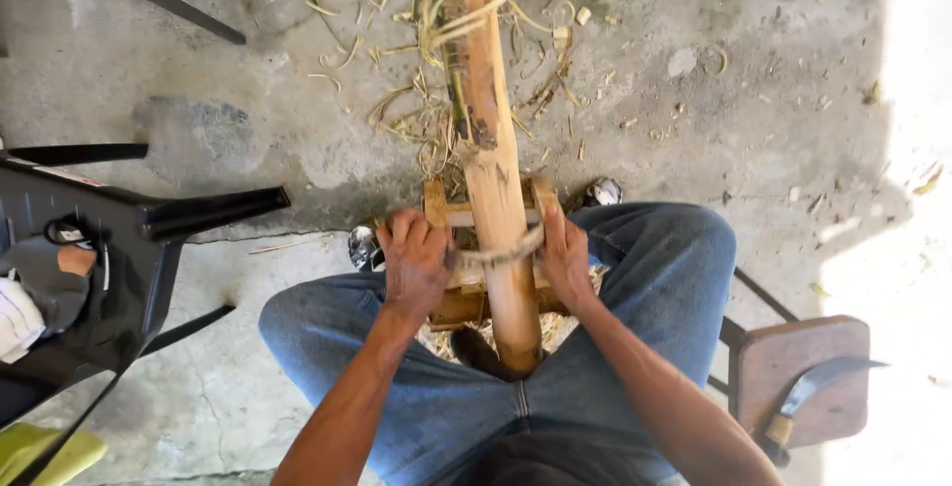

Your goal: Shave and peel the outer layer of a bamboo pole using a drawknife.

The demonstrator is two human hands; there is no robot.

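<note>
A long, partly peeled wooden log [486, 139] runs away from me between my knees and rests in a small wooden cradle [436, 203]. Across the log lies a curved two-handled blade [508, 250]. My left hand [415, 266] grips the blade's left handle, and my right hand [565, 258] grips the right one. Both hands sit just this side of the cradle, on either side of the log. I am seated in blue jeans [654, 278], and the log's near end [516, 352] points at my lap.
Curled bark shavings [416, 119] litter the concrete floor around the far part of the log. A black plastic chair [149, 238] with cloth items on it stands at left. A wooden stool [793, 367] at right carries a curved knife [813, 387].
</note>
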